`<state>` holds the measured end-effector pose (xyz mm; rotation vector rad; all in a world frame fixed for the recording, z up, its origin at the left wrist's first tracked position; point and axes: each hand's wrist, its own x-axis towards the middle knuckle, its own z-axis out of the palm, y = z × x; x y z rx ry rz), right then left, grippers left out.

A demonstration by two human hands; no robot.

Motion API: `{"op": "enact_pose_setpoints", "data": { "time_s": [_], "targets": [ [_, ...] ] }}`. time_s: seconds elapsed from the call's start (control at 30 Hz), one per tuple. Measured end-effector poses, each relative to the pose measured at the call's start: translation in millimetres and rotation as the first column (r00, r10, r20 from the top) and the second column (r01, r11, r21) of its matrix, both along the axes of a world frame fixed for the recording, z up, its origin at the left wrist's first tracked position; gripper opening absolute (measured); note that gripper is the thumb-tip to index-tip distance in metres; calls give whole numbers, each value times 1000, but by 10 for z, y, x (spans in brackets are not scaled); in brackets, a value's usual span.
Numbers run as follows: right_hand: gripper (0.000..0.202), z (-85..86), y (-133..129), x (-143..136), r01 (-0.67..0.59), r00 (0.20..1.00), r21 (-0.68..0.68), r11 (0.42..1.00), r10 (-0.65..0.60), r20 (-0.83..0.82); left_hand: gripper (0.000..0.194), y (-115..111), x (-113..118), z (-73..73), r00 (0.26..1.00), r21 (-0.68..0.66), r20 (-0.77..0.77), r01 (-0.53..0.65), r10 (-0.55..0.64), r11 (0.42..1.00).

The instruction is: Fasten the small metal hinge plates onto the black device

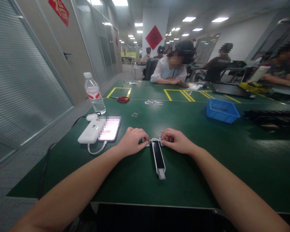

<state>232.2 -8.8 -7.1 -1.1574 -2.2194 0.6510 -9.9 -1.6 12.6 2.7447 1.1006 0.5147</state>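
Note:
A long, narrow white frame with a black middle strip lies on the green table, its pale grey tab pointing towards me. Across its far end runs a thin light crosspiece. My left hand pinches at the left end of that crosspiece, thumb and fingers together. At the opposite end, my right hand pinches in the same way, fingers curled. Fingertips partly hide both ends, and small clear or silvery bits show beneath them.
Left of my hands are a white power bank cabled to a lit phone and a water bottle. Beyond lie small rings, white strips and red-handled scissors. A blue bin stands right; a person sits opposite.

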Motion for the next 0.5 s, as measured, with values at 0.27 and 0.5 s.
{"op": "enact_pose_setpoints", "data": {
  "time_s": [0.27, 0.5],
  "targets": [
    [5, 13, -1, 0, 2, 1000, 0, 1000, -2, 12, 18, 2, 5, -13, 1000, -5, -19, -21, 21, 1000],
    [6, 3, -2, 4, 6, 1000, 7, 1000, -6, 8, 13, 5, 1, -11, 1000, 20, -15, 7, -7, 1000]
  ]
}}
